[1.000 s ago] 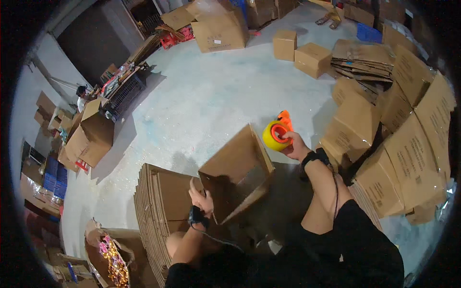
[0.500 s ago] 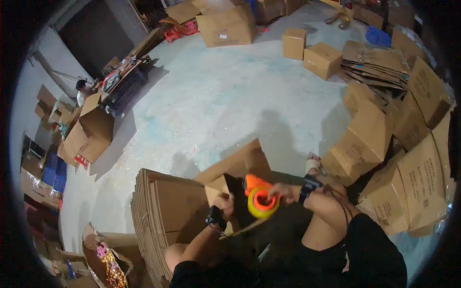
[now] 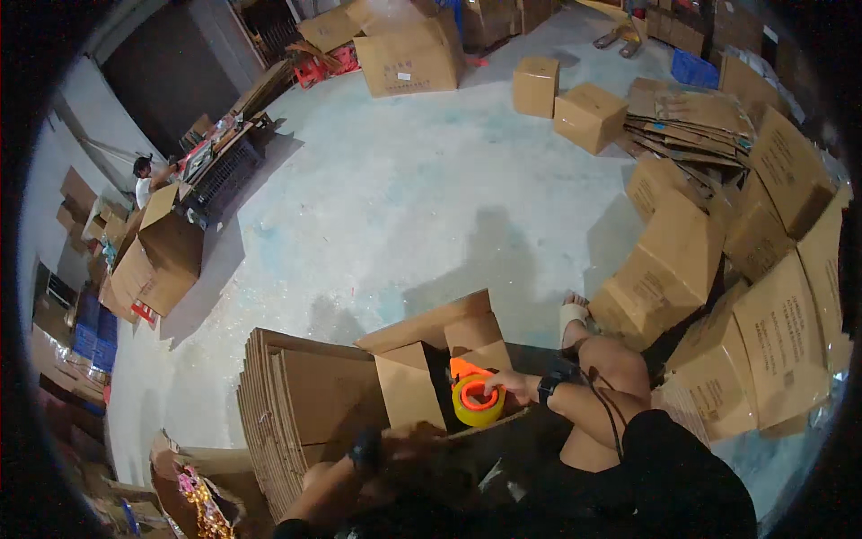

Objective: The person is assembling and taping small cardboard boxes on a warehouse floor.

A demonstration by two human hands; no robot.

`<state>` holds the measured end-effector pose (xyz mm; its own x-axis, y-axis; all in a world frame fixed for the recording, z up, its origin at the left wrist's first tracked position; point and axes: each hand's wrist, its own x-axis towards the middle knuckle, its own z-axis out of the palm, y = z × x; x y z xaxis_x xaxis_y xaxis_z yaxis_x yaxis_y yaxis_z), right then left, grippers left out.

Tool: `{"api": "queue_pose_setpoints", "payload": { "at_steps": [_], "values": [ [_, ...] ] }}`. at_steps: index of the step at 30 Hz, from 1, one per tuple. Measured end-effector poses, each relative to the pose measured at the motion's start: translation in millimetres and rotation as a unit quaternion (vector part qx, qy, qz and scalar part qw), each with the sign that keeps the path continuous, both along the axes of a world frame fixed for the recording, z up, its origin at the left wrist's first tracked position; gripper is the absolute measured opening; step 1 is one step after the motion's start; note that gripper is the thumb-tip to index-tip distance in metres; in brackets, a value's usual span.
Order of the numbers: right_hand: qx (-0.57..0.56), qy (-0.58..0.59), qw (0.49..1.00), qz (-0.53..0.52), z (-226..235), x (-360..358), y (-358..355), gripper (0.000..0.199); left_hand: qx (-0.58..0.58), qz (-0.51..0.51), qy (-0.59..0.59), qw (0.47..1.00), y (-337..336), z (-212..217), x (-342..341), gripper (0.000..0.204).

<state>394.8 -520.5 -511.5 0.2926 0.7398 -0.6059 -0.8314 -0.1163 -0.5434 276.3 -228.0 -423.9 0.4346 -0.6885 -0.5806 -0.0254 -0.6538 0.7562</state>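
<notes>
An open brown cardboard box lies tilted on the floor in front of me, its flaps spread toward the far side. My right hand, with a dark watch on the wrist, grips an orange tape dispenser with a yellow roll and holds it against the box's right side, by the inner flap. My left hand, with a black band on the wrist, is at the box's near edge. It is blurred, so its grip is unclear. My bare knee is just right of the dispenser.
A thick stack of flattened cartons stands at my left. Assembled boxes pile up along the right, with more boxes farther back. Another person works at the far left beside an open box.
My right hand swung the tape dispenser down from the raised position at the right to the box. The box tipped lower and my left hand slid along its near edge.
</notes>
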Motion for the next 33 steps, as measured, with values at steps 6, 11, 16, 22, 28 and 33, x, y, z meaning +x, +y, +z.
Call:
{"api": "queue_pose_setpoints", "payload": {
  "at_steps": [6,11,16,22,28,33],
  "values": [
    [-0.146,-0.508,0.836,-0.147,84,28,-12,0.05,0.397,0.427,-0.297,0.756,-50,2,21,0.103],
    [-0.107,-0.652,0.723,-0.201,165,68,15,0.054,0.418,0.621,-0.226,0.623,-74,-48,-10,0.129],
    [-0.226,-0.482,0.845,-0.044,124,134,12,0.054,0.415,0.585,-0.317,0.621,-90,-69,4,0.128],
    [-0.201,-0.358,0.878,0.245,22,55,-20,0.055,0.34,0.554,-0.342,0.678,-75,-81,9,0.13],
    [-0.164,-0.452,0.876,0.038,-7,-3,-22,0.06,0.241,0.67,-0.29,0.639,-32,-81,36,0.081],
    [-0.229,-0.353,0.894,0.157,32,11,-10,0.06,0.206,0.657,-0.206,0.695,0,-69,53,0.069]
  ]
}}
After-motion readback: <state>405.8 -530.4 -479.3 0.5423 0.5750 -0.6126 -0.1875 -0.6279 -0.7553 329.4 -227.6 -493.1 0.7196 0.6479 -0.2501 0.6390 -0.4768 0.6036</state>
